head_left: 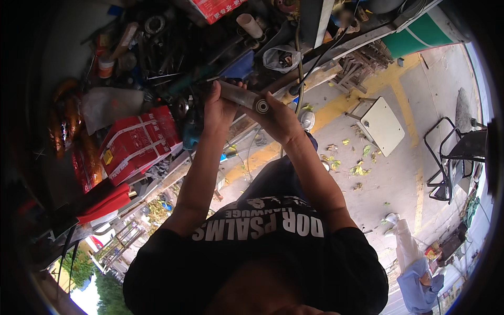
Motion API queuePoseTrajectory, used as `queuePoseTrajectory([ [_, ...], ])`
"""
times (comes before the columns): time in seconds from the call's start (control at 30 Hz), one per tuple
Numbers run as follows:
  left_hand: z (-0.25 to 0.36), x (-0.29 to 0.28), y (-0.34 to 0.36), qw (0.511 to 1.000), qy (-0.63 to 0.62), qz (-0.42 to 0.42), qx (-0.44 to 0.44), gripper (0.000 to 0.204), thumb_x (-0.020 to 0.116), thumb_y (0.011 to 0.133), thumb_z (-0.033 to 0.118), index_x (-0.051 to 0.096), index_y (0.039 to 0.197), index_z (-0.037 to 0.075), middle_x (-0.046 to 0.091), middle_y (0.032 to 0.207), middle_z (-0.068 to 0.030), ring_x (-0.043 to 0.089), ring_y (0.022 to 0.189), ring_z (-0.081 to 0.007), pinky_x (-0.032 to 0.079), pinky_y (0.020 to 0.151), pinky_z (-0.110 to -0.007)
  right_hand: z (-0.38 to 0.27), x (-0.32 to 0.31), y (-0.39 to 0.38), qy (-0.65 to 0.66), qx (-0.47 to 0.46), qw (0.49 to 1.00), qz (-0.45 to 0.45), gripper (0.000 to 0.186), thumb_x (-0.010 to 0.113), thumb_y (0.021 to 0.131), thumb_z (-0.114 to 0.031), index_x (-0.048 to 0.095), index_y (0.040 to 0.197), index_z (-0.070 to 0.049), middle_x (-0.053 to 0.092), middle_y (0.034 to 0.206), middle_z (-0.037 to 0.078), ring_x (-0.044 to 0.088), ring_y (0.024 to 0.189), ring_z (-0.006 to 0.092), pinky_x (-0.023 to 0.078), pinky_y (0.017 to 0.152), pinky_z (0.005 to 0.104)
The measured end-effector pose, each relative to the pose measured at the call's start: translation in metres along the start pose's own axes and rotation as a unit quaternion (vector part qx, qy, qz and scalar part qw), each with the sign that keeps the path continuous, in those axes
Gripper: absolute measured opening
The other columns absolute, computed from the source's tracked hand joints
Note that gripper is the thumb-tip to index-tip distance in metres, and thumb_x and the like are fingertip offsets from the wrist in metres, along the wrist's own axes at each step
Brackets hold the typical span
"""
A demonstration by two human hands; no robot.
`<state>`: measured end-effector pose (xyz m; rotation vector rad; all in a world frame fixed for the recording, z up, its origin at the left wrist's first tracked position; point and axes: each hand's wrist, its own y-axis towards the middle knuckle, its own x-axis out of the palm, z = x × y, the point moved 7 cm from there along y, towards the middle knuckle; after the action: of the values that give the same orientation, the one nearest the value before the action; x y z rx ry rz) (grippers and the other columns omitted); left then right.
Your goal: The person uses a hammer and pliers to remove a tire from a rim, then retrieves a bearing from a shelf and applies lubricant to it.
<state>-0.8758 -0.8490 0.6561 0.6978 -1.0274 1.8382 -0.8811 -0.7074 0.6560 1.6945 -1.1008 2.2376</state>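
A grey metal tube [237, 93] with a round bearing [262, 106] in its near right end is held up in both hands over the cluttered workbench. My left hand [219, 105] grips the far left end, thumb on the side. My right hand [280, 116] is closed round the bearing end. A teal power tool [192, 135] lies just left of my hands, and a blue tray [237, 64] is behind the tube.
Red boxes [139, 142], loose tools, a white plastic bag [281, 59] and a hose crowd the bench. To the right stand a small stool [386, 134] and black chair [462, 147] on the leaf-strewn floor [341, 189]. Another person [417, 278] is at lower right.
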Motion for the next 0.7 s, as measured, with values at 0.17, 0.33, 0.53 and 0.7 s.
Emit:
queuePoseTrajectory([
  [0.17,-0.024,-0.031,0.009,0.978,-0.173,0.009,-0.117,0.037,0.051,0.099,0.03,0.052,0.113,-0.005,0.059,0.108,-0.0193,0.056,0.108,-0.0314,0.043,0.103,-0.045,0.004,-0.005,0.0,0.016,-0.01,1.0,0.006,0.04,0.032,0.105,-0.02,0.035,0.131,0.011,0.046,0.13,0.024,0.05,0.121,0.0325,0.042,0.108,0.0419],
  [0.33,-0.031,-0.029,0.014,0.951,-0.25,-0.06,-0.169,0.04,0.045,0.101,0.033,0.052,0.112,-0.005,0.058,0.109,-0.0209,0.056,0.108,-0.0327,0.045,0.1,-0.043,0.003,0.012,-0.008,-0.027,-0.012,0.999,-0.027,0.04,0.033,0.105,-0.018,0.039,0.131,0.012,0.048,0.131,0.022,0.05,0.123,0.0304,0.041,0.11,0.0398],
  [0.53,-0.034,-0.032,0.018,0.947,-0.27,-0.052,-0.167,0.044,0.038,0.103,0.033,0.052,0.11,-0.008,0.057,0.107,-0.0203,0.055,0.11,-0.0335,0.046,0.098,-0.043,-0.005,0.011,-0.011,-0.104,-0.028,0.994,0.003,0.034,0.039,0.103,-0.02,0.052,0.121,0.006,0.059,0.115,0.015,0.059,0.107,0.0235,0.05,0.095,0.0358],
  [0.7,-0.046,-0.046,0.016,0.941,-0.298,0.053,-0.152,0.037,0.045,0.101,0.03,0.055,0.109,-0.005,0.058,0.105,-0.0175,0.057,0.107,-0.0314,0.051,0.093,-0.042,-0.019,0.011,-0.028,-0.326,-0.11,0.939,0.029,0.024,0.051,0.099,-0.021,0.059,0.109,-0.001,0.063,0.097,0.007,0.063,0.087,0.0163,0.053,0.08,0.0323],
])
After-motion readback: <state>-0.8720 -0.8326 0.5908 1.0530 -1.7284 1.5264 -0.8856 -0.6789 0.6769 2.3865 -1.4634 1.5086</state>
